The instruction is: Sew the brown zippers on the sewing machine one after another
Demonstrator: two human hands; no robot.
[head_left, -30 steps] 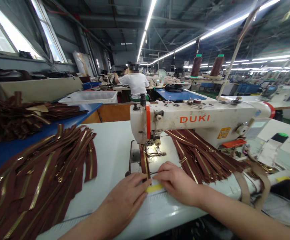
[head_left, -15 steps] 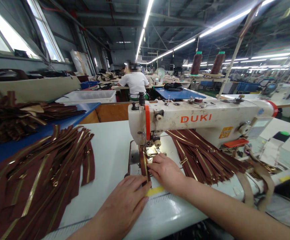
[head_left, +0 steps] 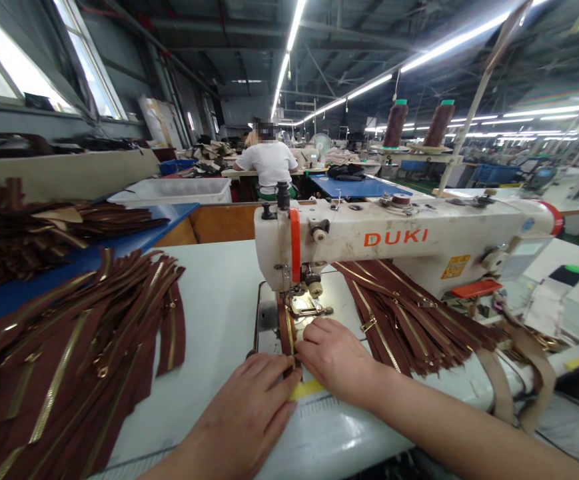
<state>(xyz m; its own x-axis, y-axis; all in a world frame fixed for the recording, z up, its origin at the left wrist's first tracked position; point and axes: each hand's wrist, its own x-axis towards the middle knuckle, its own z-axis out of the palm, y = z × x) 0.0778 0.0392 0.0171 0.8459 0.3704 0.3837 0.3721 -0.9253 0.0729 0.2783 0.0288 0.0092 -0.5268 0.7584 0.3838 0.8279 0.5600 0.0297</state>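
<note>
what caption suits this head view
Left hand and right hand steady a brown zipper at the sewing machine.

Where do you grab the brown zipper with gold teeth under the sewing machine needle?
I'd pinch the near end of the brown gold-toothed zipper strip, from the front: it lies flat, pointing toward you, its far end under the foot of the white sewing machine.

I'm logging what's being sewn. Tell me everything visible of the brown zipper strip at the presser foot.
The brown zipper strip is a narrow dark reddish-brown fabric tape with gold-coloured teeth down its middle. It lies flat on the machine bed, running from the presser foot toward the person. The left hand and right hand press on its near end.
</note>
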